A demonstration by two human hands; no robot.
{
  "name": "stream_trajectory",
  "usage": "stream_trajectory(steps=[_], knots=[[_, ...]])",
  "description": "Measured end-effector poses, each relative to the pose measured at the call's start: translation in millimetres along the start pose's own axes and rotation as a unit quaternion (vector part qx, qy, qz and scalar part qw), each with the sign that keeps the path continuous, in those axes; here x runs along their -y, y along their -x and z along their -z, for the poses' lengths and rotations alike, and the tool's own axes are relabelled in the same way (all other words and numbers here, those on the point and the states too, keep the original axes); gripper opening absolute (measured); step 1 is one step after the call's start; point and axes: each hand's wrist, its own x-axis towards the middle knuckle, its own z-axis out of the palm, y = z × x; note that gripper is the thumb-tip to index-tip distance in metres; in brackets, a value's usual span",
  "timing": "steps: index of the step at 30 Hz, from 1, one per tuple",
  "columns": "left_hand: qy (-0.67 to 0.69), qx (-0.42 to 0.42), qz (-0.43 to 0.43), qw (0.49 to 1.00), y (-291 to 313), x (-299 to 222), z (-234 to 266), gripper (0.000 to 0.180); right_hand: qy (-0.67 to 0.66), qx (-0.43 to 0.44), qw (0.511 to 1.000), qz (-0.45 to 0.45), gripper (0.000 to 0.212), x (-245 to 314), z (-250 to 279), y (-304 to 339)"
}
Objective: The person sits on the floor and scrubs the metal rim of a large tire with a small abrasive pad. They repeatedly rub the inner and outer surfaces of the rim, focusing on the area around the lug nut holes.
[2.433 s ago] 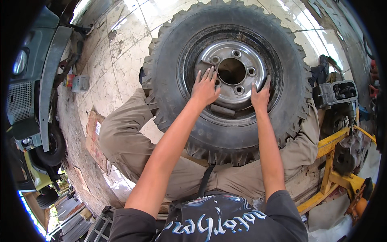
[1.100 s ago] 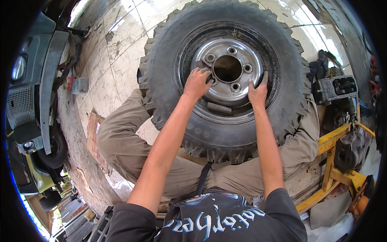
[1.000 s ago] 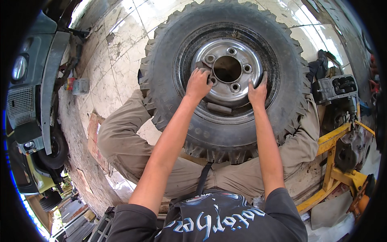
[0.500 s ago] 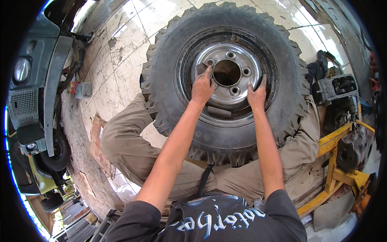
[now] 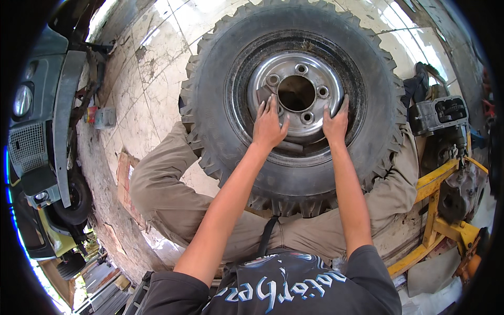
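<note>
At the far left, a grey-green car front with a round lamp and a mesh grille [image 5: 47,89] is standing. A long grey metal bumper [image 5: 60,126] is running down beside it. A small see-through plastic box [image 5: 105,118] is sitting on the pale, shiny tile floor [image 5: 157,58]. A flat brown cardboard box [image 5: 126,181] is lying closer to the person. The person's dusty tan trousers [image 5: 168,194] are covering two bent legs. A big black rubber tire with chunky tread [image 5: 218,105] is lying flat between the knees, with a round silver metal wheel with bolt holes [image 5: 317,77] sitting inside it.

The left hand [image 5: 269,126] is touching a thin dark grey piece [image 5: 264,94] on the wheel's left part. Its grip is spreading wide, the thumb sticking out to the right. A dark grey tube-shaped piece [image 5: 291,147] is resting low in the wheel, just beside that hand. The right hand [image 5: 335,122] is touching the wheel's right edge. Its thumb and fingers are standing apart, but nobody is seeing if the grip is squeezing.

Farther right, a grey metal case with gears [image 5: 426,118] is sitting above a yellow metal frame [image 5: 431,212].
</note>
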Motion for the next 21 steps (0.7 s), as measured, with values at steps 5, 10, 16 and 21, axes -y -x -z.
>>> stream_trajectory(steps=[5,10,16,21], knots=[[0.053,0.089,0.049,0.993,-37.0,5.5,15.5,0.09,-0.019,0.013,1.0,0.003,0.079,7.0,0.8,-5.0],[0.017,0.1,0.042,0.994,-11.6,-10.2,6.8,0.097,-0.019,0.018,1.0,-0.006,0.08,5.8,3.8,-1.4],[0.085,0.143,0.094,0.982,-42.0,-11.5,27.3,0.097,-0.012,0.018,1.0,-0.003,0.081,0.9,3.0,1.2],[0.015,0.16,0.021,0.987,-6.0,3.3,15.6,0.092,-0.014,0.006,1.0,0.009,0.081,2.9,-0.6,0.1]])
